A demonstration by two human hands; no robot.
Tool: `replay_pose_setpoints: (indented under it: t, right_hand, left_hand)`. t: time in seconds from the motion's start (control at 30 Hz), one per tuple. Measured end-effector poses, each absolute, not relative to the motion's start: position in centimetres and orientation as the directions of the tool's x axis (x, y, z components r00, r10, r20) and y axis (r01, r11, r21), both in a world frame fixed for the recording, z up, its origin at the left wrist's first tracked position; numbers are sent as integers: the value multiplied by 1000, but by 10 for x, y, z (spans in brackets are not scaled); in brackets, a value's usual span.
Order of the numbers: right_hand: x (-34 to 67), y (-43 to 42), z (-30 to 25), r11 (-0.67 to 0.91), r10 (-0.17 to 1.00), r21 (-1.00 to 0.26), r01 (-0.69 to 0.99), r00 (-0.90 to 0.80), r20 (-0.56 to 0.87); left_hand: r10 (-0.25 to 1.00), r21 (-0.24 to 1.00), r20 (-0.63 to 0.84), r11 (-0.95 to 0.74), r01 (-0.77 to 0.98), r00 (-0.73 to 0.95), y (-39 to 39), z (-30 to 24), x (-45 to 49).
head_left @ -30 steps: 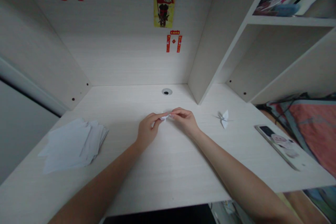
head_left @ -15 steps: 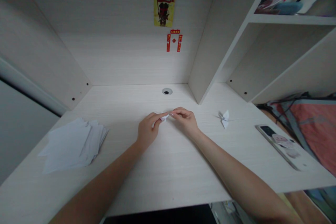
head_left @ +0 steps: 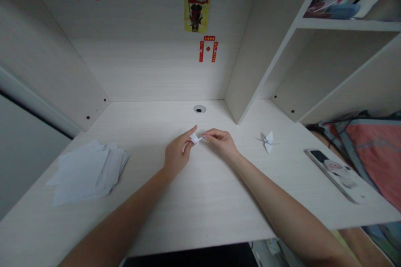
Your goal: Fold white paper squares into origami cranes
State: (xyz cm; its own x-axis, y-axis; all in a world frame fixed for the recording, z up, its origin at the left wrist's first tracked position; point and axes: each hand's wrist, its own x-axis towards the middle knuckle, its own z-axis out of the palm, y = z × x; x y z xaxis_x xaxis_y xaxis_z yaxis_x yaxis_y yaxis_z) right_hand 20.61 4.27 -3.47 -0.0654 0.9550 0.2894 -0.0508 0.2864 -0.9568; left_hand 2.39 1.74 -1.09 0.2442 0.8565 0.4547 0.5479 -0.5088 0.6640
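A small folded white paper (head_left: 194, 138) is held between my two hands above the middle of the desk. My left hand (head_left: 178, 150) grips its body between thumb and fingers, the index finger raised along its far side. With thumb and index fingertips, my right hand (head_left: 221, 141) pinches a thin pointed end of the same paper. A finished paper crane (head_left: 267, 142) rests on the desk to the right of my right hand. Over at the left lies a loose stack of white paper sheets (head_left: 90, 171).
A phone in a patterned case (head_left: 333, 175) lies at the right of the desk (head_left: 200, 208). Behind my hands is a round cable hole (head_left: 199, 109). An upright panel (head_left: 250, 50) and shelves rise at the right. A red and grey cloth item (head_left: 372, 146) sits beyond the right edge.
My left index finger has lifted away from my right fingertips, so more of the folded paper shows. My right hand keeps its pinch in nearly the same place.
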Motion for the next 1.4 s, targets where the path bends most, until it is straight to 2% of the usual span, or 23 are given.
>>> replay_pose_setpoints:
  t: [0.23,0.43,0.7,0.87,1.0,1.23,1.3,1.4]
  right_hand:
    - [204,42,-34,273,962,-962,-22,-24,274]
    - [200,38,-34,281,959,-959,-28,34,280]
    - [197,31,-23,329,932,-937,120,115,342]
    - [198,30,-20,317,933,-936,154,125,337]
    - [197,33,-25,282,946,-951,123,126,297]
    - [197,40,-34,127,986,-986,-109,119,114]
    - [197,40,-35,120,987,-989,-87,121,109]
    - [194,37,-39,155,988,-988,9,8,155]
  left_hand:
    - [895,792,403,-446,417,191,19,-13,26]
    - [898,794,401,-439,421,180,18,-12,26]
    - [933,824,320,-360,438,165,16,-12,27]
    - [938,844,305,-346,410,164,18,-13,27]
    - [958,896,251,-285,341,140,20,-16,28]
    - [980,948,179,-194,253,82,27,-15,26]
    - [987,958,158,-163,234,38,28,-14,25]
    - [992,976,127,-128,179,14,28,-13,25]
